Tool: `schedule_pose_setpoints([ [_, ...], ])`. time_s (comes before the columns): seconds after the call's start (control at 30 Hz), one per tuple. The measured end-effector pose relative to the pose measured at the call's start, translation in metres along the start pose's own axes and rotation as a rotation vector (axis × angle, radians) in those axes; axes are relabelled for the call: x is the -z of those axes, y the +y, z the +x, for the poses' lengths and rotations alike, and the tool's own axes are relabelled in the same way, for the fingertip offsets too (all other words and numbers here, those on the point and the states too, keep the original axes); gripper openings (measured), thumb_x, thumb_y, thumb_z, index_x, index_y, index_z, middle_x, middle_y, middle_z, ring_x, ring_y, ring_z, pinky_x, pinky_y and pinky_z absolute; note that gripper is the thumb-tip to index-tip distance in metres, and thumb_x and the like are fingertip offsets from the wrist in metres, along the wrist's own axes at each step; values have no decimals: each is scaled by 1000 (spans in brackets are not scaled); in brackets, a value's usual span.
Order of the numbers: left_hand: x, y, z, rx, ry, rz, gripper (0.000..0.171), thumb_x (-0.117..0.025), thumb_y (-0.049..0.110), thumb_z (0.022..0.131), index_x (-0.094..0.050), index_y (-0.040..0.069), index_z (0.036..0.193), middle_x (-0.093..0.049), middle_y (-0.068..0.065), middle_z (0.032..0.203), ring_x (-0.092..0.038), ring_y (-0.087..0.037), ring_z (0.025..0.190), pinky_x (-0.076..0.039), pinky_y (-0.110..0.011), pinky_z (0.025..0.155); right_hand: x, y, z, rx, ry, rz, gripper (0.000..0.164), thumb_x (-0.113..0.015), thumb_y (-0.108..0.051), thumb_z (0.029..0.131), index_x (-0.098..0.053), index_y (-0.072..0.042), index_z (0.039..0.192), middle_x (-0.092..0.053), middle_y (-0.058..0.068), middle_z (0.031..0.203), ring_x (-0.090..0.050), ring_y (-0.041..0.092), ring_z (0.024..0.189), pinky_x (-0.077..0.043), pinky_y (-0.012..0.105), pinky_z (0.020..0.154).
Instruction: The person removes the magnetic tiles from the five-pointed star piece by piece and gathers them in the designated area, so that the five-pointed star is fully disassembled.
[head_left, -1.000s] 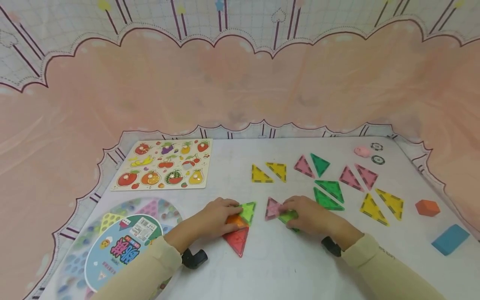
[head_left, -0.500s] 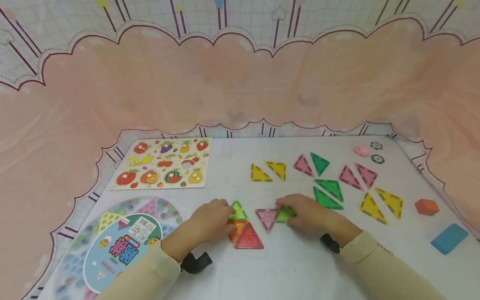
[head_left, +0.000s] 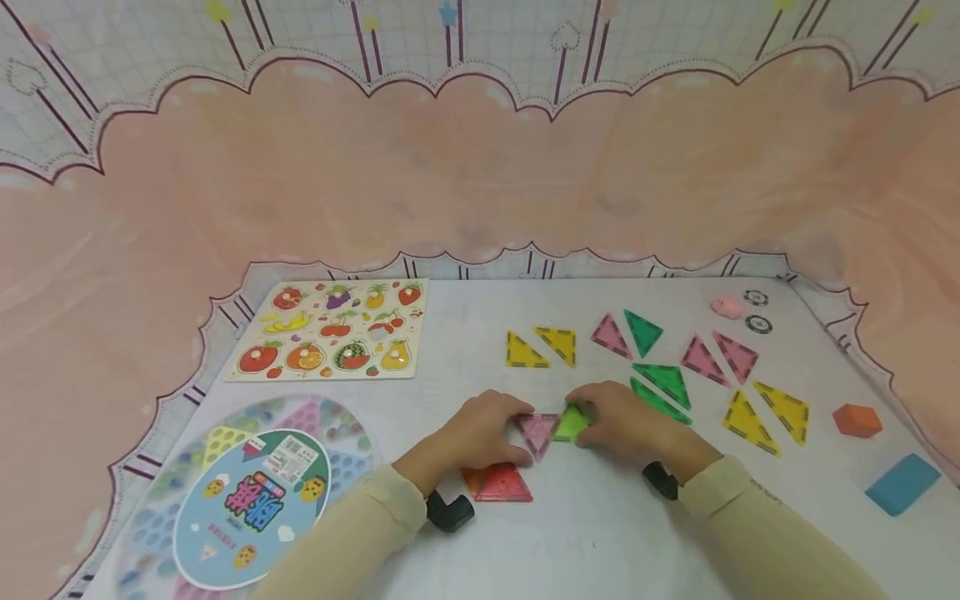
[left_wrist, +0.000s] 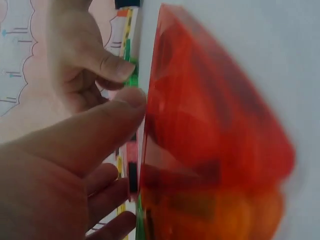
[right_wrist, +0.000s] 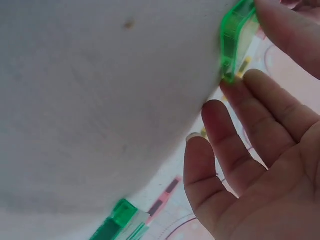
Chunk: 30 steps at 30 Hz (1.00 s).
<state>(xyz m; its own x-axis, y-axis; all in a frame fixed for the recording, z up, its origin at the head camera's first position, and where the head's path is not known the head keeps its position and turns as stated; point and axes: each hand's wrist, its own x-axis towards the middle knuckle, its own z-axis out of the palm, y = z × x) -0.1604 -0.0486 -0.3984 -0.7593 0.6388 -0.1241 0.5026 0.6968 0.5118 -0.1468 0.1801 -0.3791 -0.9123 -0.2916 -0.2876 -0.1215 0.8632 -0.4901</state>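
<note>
In the head view my left hand has thumb and fingers around the left side of a pink triangular magnetic tile. Right beside that tile is a light green one, pinched between the thumb and fingers of my right hand. The right wrist view shows this green tile at the fingertips. Below my left hand lies a red triangular tile. It joins an orange tile, which the left hand covers in the head view.
Yellow tiles, pink tiles and dark green tiles lie farther back. A fruit puzzle board and a round game box are left. Orange and blue blocks sit at right, near a pink pig figure.
My left hand turned the red, orange and light green group, then moved right to the pink tile. The pink and green pair also turned, with my right hand staying on the green one.
</note>
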Motion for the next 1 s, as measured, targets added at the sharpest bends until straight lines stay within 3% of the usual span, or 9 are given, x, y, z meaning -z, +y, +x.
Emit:
schedule_pose_setpoints([
  [0.3, -8, 18, 1, 38, 58, 116, 65, -69, 52, 68, -55, 18, 121, -56, 7, 111, -46, -13, 100, -40, -33, 84, -2, 3, 1, 4, 9, -16, 53, -75, -29, 72, -55, -20, 121, -52, -5, 120, -42, 19, 112, -35, 44, 93],
  [0.47, -9, 21, 4, 44, 69, 123, 59, -69, 44, 70, -54, 18, 120, -55, 6, 107, -44, -12, 90, -40, -30, 75, -2, 4, 1, 5, 20, -23, 53, -75, -29, 72, -55, -19, 120, -52, -6, 117, -43, 17, 108, -36, 42, 92],
  [0.6, -4, 17, 5, 49, 55, 70, 60, -71, 40, 69, -52, 17, 121, -53, 6, 107, -43, -11, 90, -41, -26, 74, -2, 4, -1, 45, 34, -81, 51, -72, -32, 74, -55, -16, 118, -52, -4, 115, -44, 16, 105, -37, 40, 91],
  [0.73, 10, 9, 6, 84, 53, 14, 61, -72, 38, 70, -50, 16, 123, -51, 3, 110, -42, -12, 93, -42, -26, 76, -2, 6, 2, 72, 69, -180, 51, -69, -35, 75, -53, -12, 117, -51, 0, 113, -45, 17, 98, -40, 38, 87],
  [0.9, 33, -14, 9, 164, 71, -11, 61, -70, 37, 73, -48, 15, 125, -49, 1, 118, -42, -14, 100, -39, -33, 87, 7, 16, 10, 71, 93, -137, 54, -66, -31, 76, -50, -4, 120, -50, 7, 117, -46, 21, 102, -38, 41, 90],
  [1.0, 39, -26, 12, 202, 85, -13, 61, -70, 37, 73, -48, 15, 126, -49, 1, 119, -42, -15, 102, -38, -34, 89, 14, 26, 15, 41, 99, -110, 56, -66, -31, 77, -48, -3, 122, -49, 8, 120, -45, 23, 106, -36, 44, 92],
])
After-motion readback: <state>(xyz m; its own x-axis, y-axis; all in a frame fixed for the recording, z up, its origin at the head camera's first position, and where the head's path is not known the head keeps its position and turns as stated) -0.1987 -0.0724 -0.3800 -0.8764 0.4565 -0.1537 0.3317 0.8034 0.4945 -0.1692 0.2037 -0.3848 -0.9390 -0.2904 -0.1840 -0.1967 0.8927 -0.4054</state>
